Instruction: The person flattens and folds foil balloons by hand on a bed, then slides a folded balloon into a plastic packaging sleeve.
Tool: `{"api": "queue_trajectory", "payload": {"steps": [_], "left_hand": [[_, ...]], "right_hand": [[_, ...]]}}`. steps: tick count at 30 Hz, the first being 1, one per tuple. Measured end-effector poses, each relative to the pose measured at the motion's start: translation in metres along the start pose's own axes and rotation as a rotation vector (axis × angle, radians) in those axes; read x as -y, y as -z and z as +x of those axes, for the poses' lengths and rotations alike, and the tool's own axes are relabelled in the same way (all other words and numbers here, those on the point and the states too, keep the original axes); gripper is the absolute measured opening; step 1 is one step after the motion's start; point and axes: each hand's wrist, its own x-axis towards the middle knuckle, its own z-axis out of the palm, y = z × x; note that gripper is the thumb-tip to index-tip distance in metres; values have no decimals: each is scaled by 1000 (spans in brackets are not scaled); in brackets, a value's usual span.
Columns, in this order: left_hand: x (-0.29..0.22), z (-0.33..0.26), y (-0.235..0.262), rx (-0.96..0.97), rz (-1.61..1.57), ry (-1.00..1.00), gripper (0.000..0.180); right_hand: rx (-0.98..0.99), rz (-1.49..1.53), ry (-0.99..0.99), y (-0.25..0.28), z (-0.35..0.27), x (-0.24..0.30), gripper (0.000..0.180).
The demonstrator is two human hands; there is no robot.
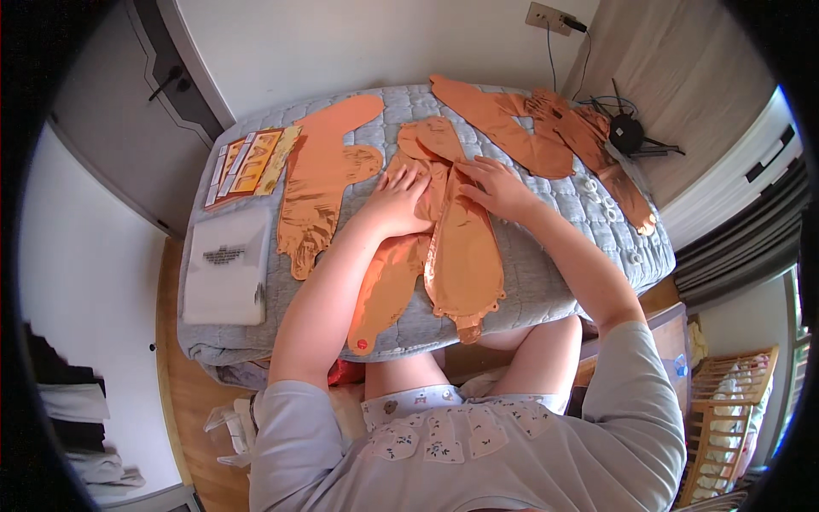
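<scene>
Here, flat shiny copper foil balloon (461, 247)

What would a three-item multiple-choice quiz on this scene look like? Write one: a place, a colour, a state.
1. Where does the white plastic bag lie?
A. on the quilt's left edge
B. under the right hand
C. on the wooden floor

2. What colour are the flat foil balloons?
A. silver
B. orange-copper
C. blue

3. How do the left hand and right hand rest?
A. clenched in fists
B. raised in the air
C. flat, palms down on a balloon

Answers: 1 A, the bag sits on the grey quilt by the sheet of stickers. 2 B, every balloon has that shine. 3 C, both hands press the middle balloon.
</scene>
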Motion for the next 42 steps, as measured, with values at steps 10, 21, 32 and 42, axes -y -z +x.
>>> {"api": "queue_trajectory", "payload": {"steps": [10, 21, 32, 42], "left_hand": [[10, 9, -9, -11, 16, -9, 102], [5, 9, -9, -31, 18, -9, 98], [14, 12, -13, -60, -52, -13, 98], [21, 21, 25, -230, -814, -72, 61]], "right_hand": [[-8, -63, -95, -14, 9, 7, 67], [-5, -132, -150, -33, -2, 21, 86], [-90, -192, -169, -40, -4, 31, 86], [-62, -199, -226, -38, -9, 29, 87]]}}
